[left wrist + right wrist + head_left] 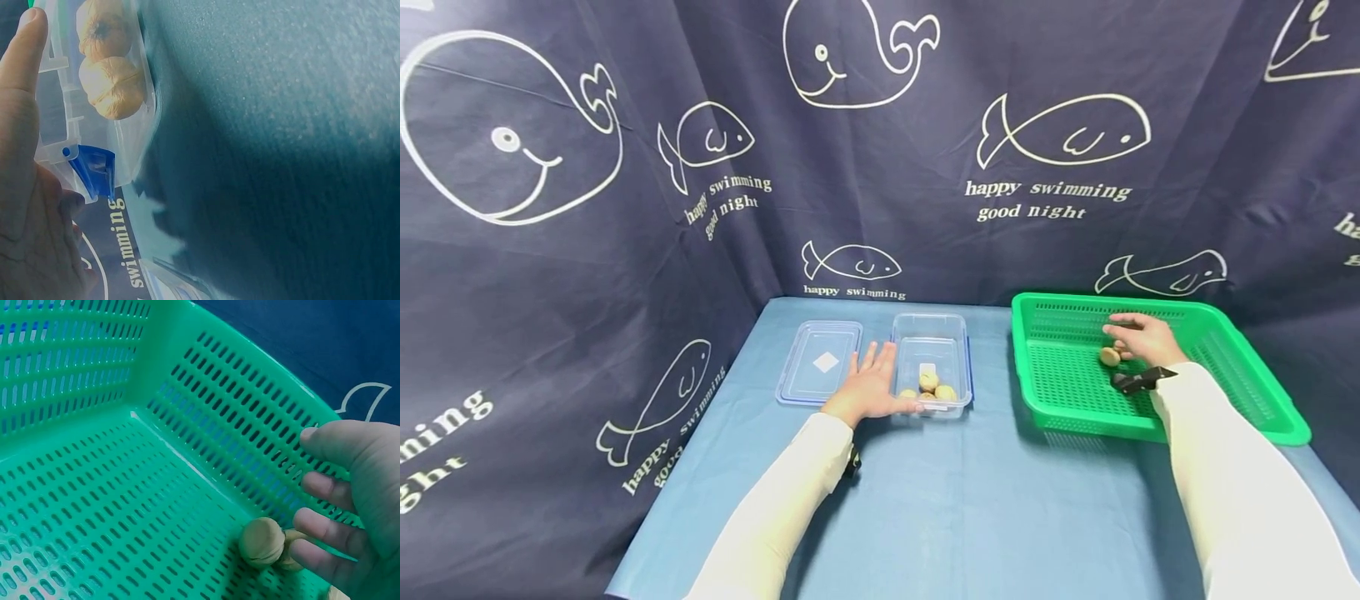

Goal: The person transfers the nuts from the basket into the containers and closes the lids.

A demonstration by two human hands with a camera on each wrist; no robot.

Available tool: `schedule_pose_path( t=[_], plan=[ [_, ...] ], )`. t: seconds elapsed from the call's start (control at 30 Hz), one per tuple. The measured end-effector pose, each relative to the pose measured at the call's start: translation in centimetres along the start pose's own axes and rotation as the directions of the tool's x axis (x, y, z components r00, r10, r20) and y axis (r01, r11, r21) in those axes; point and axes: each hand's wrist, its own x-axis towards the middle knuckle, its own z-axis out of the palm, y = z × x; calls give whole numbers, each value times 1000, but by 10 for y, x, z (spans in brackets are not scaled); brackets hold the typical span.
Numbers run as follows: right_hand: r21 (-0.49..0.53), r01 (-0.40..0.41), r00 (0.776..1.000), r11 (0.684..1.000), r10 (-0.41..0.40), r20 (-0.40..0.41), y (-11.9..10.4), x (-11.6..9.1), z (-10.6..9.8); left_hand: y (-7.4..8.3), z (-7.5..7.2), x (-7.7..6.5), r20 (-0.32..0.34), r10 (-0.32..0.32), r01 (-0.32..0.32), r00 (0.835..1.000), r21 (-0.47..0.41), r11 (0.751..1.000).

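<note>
My left hand (874, 390) is at the left side of a clear plastic container (929, 320), fingers spread and straight, the thumb along its near edge. Several walnuts (946, 393) lie at the container's near end; two show through its wall beside a blue clip (95, 172) in the left wrist view. My right hand (1148, 340) hovers inside a green perforated basket (1051, 379), just over a few walnuts (261, 542). In the right wrist view its thumb and fingers are apart, loosely bent, with nothing between them; the fingertips are close to the walnuts.
Left of the container a clear lid (805, 375) with a white label lies flat on the blue tablecloth (955, 500). A dark curtain (887, 192) with white fish drawings hangs behind and to the sides. The basket's raised rim surrounds my right hand.
</note>
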Motion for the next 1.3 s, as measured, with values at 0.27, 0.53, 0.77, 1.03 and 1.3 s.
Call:
schedule_pose_path(
  t=[0.27,0.53,0.77,1.03,1.3],
  plan=[
    [-116,11,999,993,-7,35,4,-3,0,1,1,-2,2,2,-2,1000,19,1000],
    [-196,16,996,980,1,89,14,2,0,1,2,-1,8,1,-1,1000,32,999],
    [-266,13,989,964,27,146,24,4,2,1,3,-1,6,-3,3,1000,28,1000],
    [-276,-26,983,961,75,167,26,6,1,1,4,0,-1,5,-5,1000,-3,1000],
    [-305,-25,977,952,88,192,19,5,1,-1,3,1,5,-3,2,1000,16,1000]
  ],
)
